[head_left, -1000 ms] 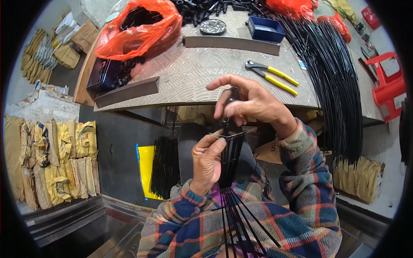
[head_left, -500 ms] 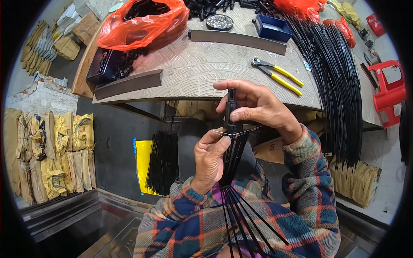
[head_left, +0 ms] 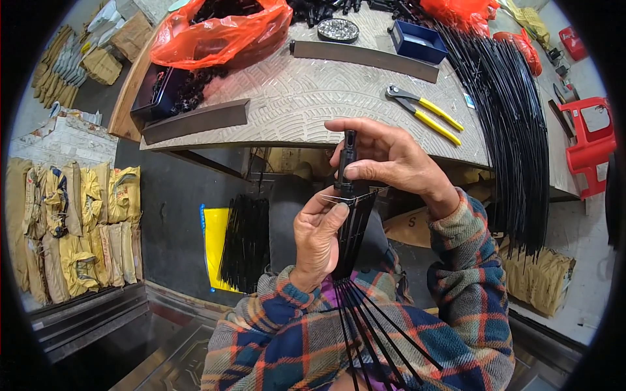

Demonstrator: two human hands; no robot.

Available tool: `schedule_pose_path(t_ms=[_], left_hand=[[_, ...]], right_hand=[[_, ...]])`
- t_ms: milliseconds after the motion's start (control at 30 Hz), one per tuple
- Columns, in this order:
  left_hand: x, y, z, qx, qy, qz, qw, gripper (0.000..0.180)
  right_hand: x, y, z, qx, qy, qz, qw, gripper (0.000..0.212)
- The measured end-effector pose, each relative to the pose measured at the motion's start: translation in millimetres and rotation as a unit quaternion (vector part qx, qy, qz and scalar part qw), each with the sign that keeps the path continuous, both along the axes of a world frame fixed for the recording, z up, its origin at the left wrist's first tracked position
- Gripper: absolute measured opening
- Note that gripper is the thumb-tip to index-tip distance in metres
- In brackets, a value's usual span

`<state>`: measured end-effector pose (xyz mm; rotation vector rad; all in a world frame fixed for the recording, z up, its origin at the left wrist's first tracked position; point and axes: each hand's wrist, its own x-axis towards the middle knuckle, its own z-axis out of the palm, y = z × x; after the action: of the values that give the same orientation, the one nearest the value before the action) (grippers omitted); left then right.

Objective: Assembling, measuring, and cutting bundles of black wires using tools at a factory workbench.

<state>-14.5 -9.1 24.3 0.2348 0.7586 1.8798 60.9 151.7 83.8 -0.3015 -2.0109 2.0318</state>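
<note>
In front of my body I hold what looks like an umbrella frame [head_left: 353,244], with long thin black ribs fanning down over my lap. My left hand [head_left: 317,241] is closed round the top of the ribs, its thumb pressed near a thin pale wire [head_left: 339,199] at the joint. Above it, a black plastic tube [head_left: 349,155] stands nearly upright. My right hand [head_left: 398,159] grips this tube with the thumb on its near side, the index finger stretched past its top. The other right fingers are partly hidden behind it.
On the bench [head_left: 313,117] lie yellow-handled pliers [head_left: 430,117], dark metal strips [head_left: 365,60], a blue tray [head_left: 417,43] and a round tin [head_left: 338,30]. A red plastic bag [head_left: 225,39] stands left. Bundled black ribs [head_left: 515,130] overhang the right edge. A red stool [head_left: 583,146] stands beyond.
The view has shifted slightly. Both hands keep the same hold; the tube has tipped a little to the left, and the right thumb has moved slightly with it.
</note>
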Motion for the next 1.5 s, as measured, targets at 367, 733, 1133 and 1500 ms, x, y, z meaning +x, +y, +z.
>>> schedule_pose_path(t_ms=[367,733,1133,1500], left_hand=[[-1.7,0.6,-4.1,0.006,-0.02,0.033,0.999,0.034],[-0.6,-5.2,-6.5,0.001,0.019,0.052,0.998,0.031],[-3.7,-11.0,2.6,-0.025,0.139,0.083,0.986,0.033],[-23.5,-21.5,-6.4,0.021,0.042,0.06,0.997,0.033]], right_hand=[[-8.2,-22.2,21.9,0.209,-0.096,-0.058,0.972,0.046],[-9.9,-20.7,13.9,0.127,-0.035,-0.052,0.99,0.044],[-3.8,-110.5,-59.7,-0.201,0.109,-0.324,0.918,0.06],[-18.0,-116.0,-69.2,-0.377,0.168,-0.25,0.876,0.023]])
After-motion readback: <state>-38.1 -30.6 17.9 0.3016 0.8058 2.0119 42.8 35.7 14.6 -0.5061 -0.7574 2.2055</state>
